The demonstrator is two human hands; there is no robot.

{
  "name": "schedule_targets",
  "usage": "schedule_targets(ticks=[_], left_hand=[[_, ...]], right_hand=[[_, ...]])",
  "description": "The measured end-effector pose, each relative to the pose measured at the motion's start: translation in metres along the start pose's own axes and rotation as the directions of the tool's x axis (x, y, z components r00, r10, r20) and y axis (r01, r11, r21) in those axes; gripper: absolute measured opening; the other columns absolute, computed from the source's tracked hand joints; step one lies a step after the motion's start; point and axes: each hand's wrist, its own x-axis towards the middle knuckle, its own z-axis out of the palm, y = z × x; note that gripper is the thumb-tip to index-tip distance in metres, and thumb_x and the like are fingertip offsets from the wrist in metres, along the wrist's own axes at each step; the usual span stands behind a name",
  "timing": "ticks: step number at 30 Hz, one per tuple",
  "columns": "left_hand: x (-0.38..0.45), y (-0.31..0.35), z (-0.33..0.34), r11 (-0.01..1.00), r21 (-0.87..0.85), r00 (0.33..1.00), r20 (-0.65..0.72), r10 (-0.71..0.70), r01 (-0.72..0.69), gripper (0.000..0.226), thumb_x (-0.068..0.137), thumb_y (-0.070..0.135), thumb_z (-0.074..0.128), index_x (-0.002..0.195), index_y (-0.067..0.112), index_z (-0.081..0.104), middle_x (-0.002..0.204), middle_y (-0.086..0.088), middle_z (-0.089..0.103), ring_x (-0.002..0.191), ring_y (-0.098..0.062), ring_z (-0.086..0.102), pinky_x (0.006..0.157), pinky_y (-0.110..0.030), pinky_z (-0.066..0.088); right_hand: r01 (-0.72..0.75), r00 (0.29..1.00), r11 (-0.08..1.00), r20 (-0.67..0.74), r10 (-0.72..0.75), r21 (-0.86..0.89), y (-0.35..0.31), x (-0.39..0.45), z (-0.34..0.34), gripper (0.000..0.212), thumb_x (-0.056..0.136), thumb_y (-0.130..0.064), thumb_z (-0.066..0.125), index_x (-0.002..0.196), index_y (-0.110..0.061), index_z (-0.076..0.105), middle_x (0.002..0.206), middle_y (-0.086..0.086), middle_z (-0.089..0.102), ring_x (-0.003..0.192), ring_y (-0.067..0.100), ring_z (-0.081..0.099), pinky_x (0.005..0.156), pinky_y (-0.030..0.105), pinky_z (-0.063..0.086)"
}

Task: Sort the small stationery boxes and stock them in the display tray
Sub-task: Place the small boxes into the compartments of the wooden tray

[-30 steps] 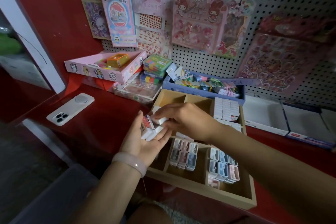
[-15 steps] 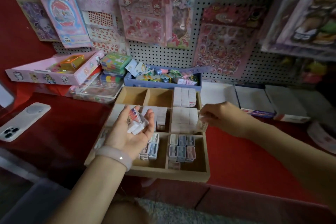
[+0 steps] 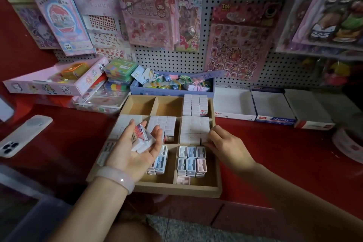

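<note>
White small boxes (image 3: 144, 139) lie tilted, long axes up-left, cupped in left hand (image 3: 135, 148).

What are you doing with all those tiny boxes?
A person is filling a wooden display tray. The left hand holds a few small white boxes in its palm above the tray. The right hand rests at the tray's right edge, fingers on the full middle-right compartment of white boxes. Two back compartments are empty.

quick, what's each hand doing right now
Left hand: palm up, fingers loosely curled, holding a few small boxes.
Right hand: at the tray's middle right compartment, fingertips on the white boxes; grip cannot be told.
</note>
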Motion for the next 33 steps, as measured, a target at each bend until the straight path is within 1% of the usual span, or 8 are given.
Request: schedule_targets(ticks=[5, 7, 11, 16, 19, 21, 25, 33], left_hand=[[-0.004, 0.0, -0.004, 1.0, -0.018, 1.0, 0.018, 0.001, -0.001, 0.036, 0.087, 0.033, 0.06, 0.109, 0.005, 0.059, 0.1, -0.021, 0.065, 0.094, -0.028, 0.065, 0.063, -0.035, 0.06], [-0.006, -0.003, -0.003, 1.0, -0.008, 1.0, 0.019, 0.01, -0.01, 0.033, 0.089, 0.032, 0.059, 0.11, 0.006, 0.06, 0.097, -0.022, 0.066, 0.093, -0.03, 0.066, 0.064, -0.037, 0.06], [-0.012, -0.006, -0.004, 1.0, 0.006, 0.998, 0.065, 0.021, -0.021, 0.03, 0.091, 0.031, 0.056, 0.107, 0.006, 0.06, 0.077, -0.02, 0.069, 0.095, -0.032, 0.064, 0.072, -0.044, 0.058], [-0.016, -0.006, -0.009, 0.998, 0.055, 0.993, 0.114, -0.002, -0.004, 0.036, 0.095, 0.035, 0.05, 0.117, 0.008, 0.059, 0.103, -0.026, 0.068, 0.1, -0.037, 0.063, 0.083, -0.047, 0.052], [-0.013, -0.002, -0.017, 0.993, 0.118, 0.985, 0.172, -0.018, -0.003, 0.039, 0.095, 0.04, 0.045, 0.118, 0.011, 0.058, 0.099, -0.015, 0.07, 0.087, -0.028, 0.07, 0.063, -0.038, 0.053], [-0.012, 0.002, -0.022, 0.994, 0.113, 0.981, 0.192, -0.017, -0.005, 0.04, 0.093, 0.04, 0.047, 0.121, 0.013, 0.055, 0.096, -0.01, 0.068, 0.086, -0.024, 0.068, 0.064, -0.036, 0.053], [-0.011, 0.008, -0.031, 0.996, 0.09, 0.982, 0.189, -0.022, 0.005, 0.045, 0.088, 0.04, 0.049, 0.121, 0.011, 0.058, 0.105, -0.013, 0.066, 0.107, -0.027, 0.059, 0.099, -0.045, 0.042], [-0.007, 0.021, -0.05, 0.998, 0.058, 0.983, 0.185, 0.009, -0.02, 0.039, 0.084, 0.035, 0.053, 0.107, 0.005, 0.063, 0.105, -0.018, 0.07, 0.087, -0.03, 0.071, 0.078, -0.05, 0.053]], right_hand=[[0.044, 0.999, 0.999, -0.021, -0.045, -0.016, 0.001, -0.006, -0.005, 0.025, 0.088, -0.024, 0.049, 0.086, -0.01, 0.069, 0.087, 0.001, 0.063, 0.071, 0.018, 0.062, 0.045, 0.027, 0.051], [0.072, 0.997, 0.996, 0.018, -0.071, -0.044, 0.003, -0.011, -0.009, 0.015, 0.085, -0.016, 0.061, 0.095, -0.011, 0.071, 0.092, 0.002, 0.063, 0.074, 0.019, 0.06, 0.048, 0.027, 0.051], [0.05, 0.995, 0.998, 0.094, -0.045, -0.047, 0.005, -0.012, -0.02, 0.032, 0.076, -0.006, 0.071, 0.108, -0.012, 0.068, 0.101, 0.003, 0.058, 0.083, 0.02, 0.06, 0.054, 0.023, 0.05], [0.091, 0.993, 0.954, 0.042, -0.108, 0.286, -0.046, 0.026, -0.029, 0.037, 0.09, -0.033, 0.051, 0.124, -0.019, 0.058, 0.11, -0.003, 0.055, 0.095, 0.006, 0.052, 0.077, 0.021, 0.051], [0.232, 0.957, 0.89, 0.072, -0.281, 0.392, -0.083, 0.046, -0.027, 0.044, 0.086, -0.04, 0.053, 0.123, -0.017, 0.059, 0.117, -0.001, 0.057, 0.106, 0.01, 0.051, 0.088, 0.021, 0.046], [0.286, 0.947, 0.885, 0.036, -0.32, 0.367, -0.096, 0.054, -0.023, 0.041, 0.083, -0.036, 0.055, 0.116, -0.014, 0.062, 0.114, 0.0, 0.059, 0.103, 0.012, 0.052, 0.082, 0.029, 0.052], [0.388, 0.919, 0.877, -0.053, -0.39, 0.281, -0.102, 0.064, -0.017, 0.027, 0.087, -0.027, 0.051, 0.104, -0.012, 0.066, 0.102, 0.002, 0.063, 0.092, 0.02, 0.06, 0.063, 0.038, 0.056], [0.359, 0.912, 0.862, 0.06, -0.405, 0.357, -0.102, 0.071, -0.009, 0.027, 0.087, -0.032, 0.054, 0.097, -0.012, 0.069, 0.103, 0.002, 0.062, 0.091, 0.016, 0.063, 0.07, 0.036, 0.055]])
